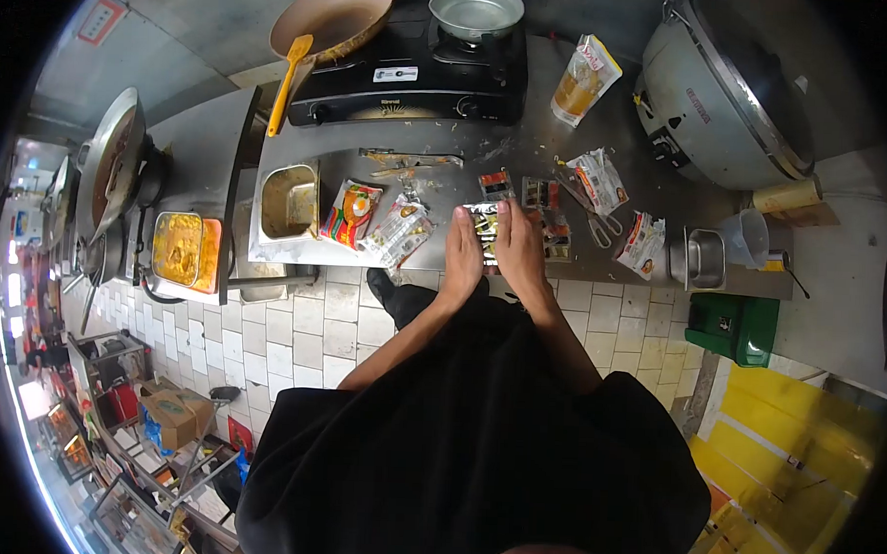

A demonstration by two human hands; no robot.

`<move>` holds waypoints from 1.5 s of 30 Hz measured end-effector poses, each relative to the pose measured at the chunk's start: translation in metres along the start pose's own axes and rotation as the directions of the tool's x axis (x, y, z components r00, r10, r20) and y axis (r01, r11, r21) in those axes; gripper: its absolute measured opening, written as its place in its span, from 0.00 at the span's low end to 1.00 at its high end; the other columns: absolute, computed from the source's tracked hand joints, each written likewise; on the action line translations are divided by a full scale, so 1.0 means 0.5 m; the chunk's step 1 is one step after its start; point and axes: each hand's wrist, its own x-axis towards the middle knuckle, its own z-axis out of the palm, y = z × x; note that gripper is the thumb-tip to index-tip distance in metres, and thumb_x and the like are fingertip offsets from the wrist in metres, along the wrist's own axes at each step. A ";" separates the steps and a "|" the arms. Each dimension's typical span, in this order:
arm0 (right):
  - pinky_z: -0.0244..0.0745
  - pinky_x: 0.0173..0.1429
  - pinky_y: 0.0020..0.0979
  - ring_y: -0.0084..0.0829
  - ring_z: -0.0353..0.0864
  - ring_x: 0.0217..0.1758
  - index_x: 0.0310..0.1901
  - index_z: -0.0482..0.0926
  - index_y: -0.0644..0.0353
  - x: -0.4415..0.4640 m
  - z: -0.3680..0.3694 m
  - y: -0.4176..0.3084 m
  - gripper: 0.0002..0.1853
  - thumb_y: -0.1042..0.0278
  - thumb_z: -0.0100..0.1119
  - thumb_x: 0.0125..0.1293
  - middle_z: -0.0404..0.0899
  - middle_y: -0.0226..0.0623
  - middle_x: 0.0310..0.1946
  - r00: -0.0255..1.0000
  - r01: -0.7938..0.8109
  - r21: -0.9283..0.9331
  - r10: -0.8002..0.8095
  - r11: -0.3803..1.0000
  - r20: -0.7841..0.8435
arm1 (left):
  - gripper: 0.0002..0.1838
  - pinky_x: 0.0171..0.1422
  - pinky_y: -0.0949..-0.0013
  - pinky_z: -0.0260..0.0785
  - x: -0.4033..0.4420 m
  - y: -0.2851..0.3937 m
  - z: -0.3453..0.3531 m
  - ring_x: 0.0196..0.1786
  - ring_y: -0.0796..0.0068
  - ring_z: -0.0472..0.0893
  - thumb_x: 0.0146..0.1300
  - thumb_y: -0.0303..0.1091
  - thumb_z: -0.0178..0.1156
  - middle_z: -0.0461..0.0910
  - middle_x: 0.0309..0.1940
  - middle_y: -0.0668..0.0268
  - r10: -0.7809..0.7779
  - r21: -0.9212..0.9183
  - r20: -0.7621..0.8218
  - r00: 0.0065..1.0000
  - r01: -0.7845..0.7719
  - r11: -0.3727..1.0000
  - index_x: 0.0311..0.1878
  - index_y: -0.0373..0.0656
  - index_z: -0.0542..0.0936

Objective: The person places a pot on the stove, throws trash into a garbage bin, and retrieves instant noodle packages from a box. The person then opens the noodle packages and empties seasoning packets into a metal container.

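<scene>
Between both hands, over the counter's front edge, is a small black and silver sachet (485, 228). My left hand (462, 250) grips its left side, and my right hand (520, 243) grips its right side, thumbs on top. More dark sachets (541, 193) lie just behind and beside my right hand. Left of my hands are a red noodle packet (351, 213) and a crumpled white wrapper (402, 231). On the right lie scissors (602, 227) and two more opened wrappers (599, 182).
A black gas stove (401, 95) at the back holds a pan (332, 19) and a pot (476, 11). A sauce pouch (584, 82) and large cooker (709, 101) stand at right. Metal containers (290, 201) sit at both counter ends.
</scene>
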 end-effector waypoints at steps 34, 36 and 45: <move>0.70 0.34 0.46 0.51 0.80 0.29 0.34 0.78 0.65 -0.037 -0.002 0.048 0.24 0.52 0.47 0.79 0.78 0.51 0.24 0.996 -0.085 0.114 0.084 0.990 0.017 | 0.27 0.35 0.61 0.65 -0.015 -0.031 -0.005 0.27 0.62 0.71 0.82 0.52 0.37 0.74 0.29 0.54 0.106 0.243 0.044 0.993 -0.114 0.963 0.47 0.33 0.70; 0.71 0.35 0.43 0.46 0.81 0.28 0.35 0.80 0.64 -0.034 -0.012 0.055 0.23 0.52 0.47 0.79 0.80 0.47 0.25 0.995 -0.100 0.175 0.102 0.980 -0.004 | 0.29 0.28 0.61 0.63 -0.013 -0.038 -0.006 0.22 0.61 0.73 0.81 0.57 0.35 0.75 0.27 0.52 0.184 0.147 0.063 0.981 -0.192 0.970 0.51 0.35 0.68; 0.76 0.42 0.27 0.25 0.81 0.35 0.45 0.80 0.57 0.066 -0.260 0.173 0.16 0.51 0.54 0.77 0.81 0.35 0.35 0.971 -0.116 0.307 0.173 0.945 -0.165 | 0.37 0.19 0.77 0.57 -0.008 -0.038 -0.070 0.19 0.76 0.75 0.75 0.70 0.26 0.78 0.33 0.60 -0.035 -0.183 0.173 0.984 0.067 0.981 0.56 0.43 0.66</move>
